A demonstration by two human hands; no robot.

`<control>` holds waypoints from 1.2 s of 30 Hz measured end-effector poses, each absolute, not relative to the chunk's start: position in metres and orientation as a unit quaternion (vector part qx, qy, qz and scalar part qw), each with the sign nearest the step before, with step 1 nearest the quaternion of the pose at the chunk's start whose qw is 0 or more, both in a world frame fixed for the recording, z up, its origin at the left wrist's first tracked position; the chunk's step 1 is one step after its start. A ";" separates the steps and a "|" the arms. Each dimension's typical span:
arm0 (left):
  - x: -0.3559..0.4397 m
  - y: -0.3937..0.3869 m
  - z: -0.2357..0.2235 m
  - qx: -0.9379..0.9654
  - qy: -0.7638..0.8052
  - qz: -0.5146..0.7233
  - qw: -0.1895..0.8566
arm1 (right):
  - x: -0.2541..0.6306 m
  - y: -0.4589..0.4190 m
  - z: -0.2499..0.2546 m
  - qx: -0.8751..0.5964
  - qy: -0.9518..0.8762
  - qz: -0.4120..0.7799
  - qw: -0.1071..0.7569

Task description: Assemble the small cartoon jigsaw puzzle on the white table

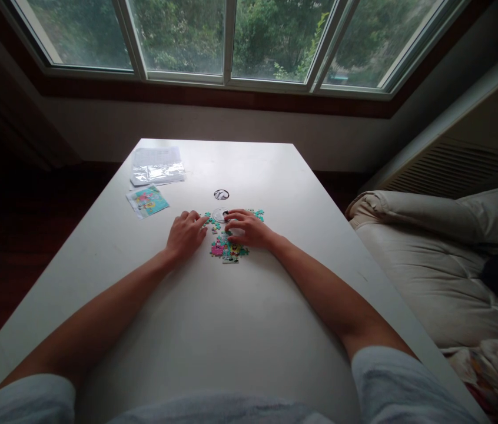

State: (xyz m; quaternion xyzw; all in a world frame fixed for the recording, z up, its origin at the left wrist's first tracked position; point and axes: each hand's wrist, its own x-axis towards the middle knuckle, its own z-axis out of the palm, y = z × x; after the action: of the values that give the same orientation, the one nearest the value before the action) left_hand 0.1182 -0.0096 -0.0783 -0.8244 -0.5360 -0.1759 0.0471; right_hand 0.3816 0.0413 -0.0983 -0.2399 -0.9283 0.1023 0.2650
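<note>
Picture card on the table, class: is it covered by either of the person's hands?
No, the picture card lies uncovered on the white table, beyond and left of the left hand.

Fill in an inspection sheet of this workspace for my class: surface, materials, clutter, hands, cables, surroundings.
Surface: smooth white table
Job's things: small teal, pink and yellow flat jigsaw pieces, partly joined; teal printed paper picture
Clutter: white papers under shiny clear plastic; small round dark-and-white disc
Grippers: bare left hand and bare right hand at the pieces; grip unclear
Cables: nothing seen
Surroundings: beige cushioned sofa, right; white-framed glass window, ahead
</note>
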 end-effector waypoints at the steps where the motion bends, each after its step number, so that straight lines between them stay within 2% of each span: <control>1: 0.116 -0.007 -0.080 -0.822 -0.541 -0.174 0.047 | 0.381 0.041 -0.098 -0.238 -0.929 0.102 0.266; 13: 0.120 0.003 -0.090 -0.801 -0.553 -0.229 0.006 | 0.378 0.040 -0.098 -0.234 -0.926 0.113 0.274; 20: 0.118 0.000 -0.085 -0.808 -0.535 -0.245 0.017 | 0.378 0.039 -0.097 -0.232 -0.924 0.121 0.278; 28: 0.121 -0.004 -0.085 -0.782 -0.545 -0.291 -0.088 | 0.379 0.041 -0.099 -0.232 -0.924 0.125 0.276; 36: 0.126 -0.011 -0.079 -0.792 -0.526 -0.284 -0.123 | 0.379 0.042 -0.098 -0.233 -0.923 0.130 0.279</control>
State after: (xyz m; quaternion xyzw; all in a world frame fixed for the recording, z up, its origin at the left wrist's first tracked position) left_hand 0.1261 -0.0114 -0.0786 -0.7922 -0.5260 -0.2837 -0.1232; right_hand 0.3792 0.0418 -0.0984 -0.2331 -0.9225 0.1301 0.2788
